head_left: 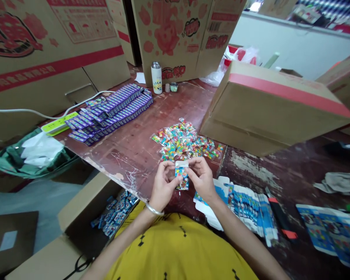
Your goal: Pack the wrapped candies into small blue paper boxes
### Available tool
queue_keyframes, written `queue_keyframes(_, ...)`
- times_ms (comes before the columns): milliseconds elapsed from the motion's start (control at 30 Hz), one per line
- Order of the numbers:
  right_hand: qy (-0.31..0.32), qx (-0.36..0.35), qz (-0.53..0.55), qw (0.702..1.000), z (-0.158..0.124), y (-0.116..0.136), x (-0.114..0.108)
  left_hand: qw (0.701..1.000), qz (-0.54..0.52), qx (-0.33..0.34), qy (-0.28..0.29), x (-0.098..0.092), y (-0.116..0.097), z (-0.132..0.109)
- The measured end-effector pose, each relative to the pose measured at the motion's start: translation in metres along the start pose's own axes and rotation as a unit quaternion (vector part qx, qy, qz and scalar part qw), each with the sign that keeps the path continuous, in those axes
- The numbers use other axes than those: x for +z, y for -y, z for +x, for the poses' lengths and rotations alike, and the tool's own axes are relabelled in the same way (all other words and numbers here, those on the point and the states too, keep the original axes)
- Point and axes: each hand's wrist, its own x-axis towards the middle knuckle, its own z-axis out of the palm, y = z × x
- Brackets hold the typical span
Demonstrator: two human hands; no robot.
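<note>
A small blue printed candy box [182, 179] with a white flap at its top is held upright between my two hands. My left hand [164, 182] grips its left side, thumb across the front. On the other side my right hand [202, 177] pinches the box near the top flap, fingers closed. Just beyond lies a heap of clear packets of colourful candy [182, 142]. Flattened blue cartons [245, 204] are stacked by my right forearm. Below on the left, an open cardboard box [84, 194] contains many small blue boxes [116, 214].
Rows of purple boxes [113, 111] stand at the back left beside a green power strip [60, 123]. A white bottle [156, 77] stands behind. A large carton [265, 112] occupies the right. A box cutter [281, 217] and more flat cartons [332, 231] lie near the right.
</note>
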Motion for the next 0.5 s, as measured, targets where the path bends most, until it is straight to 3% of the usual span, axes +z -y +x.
queue_keyframes(233,0.069,0.008,-0.004,0.998,0.011,0.009,-0.001,1.000,0.004,-0.018,-0.008,-0.004,-0.001,0.001)
queue_keyframes(500,0.094,0.117,-0.001,0.989,0.029,0.010,-0.006,0.995,0.101,0.022,0.005,-0.006,-0.009,-0.009)
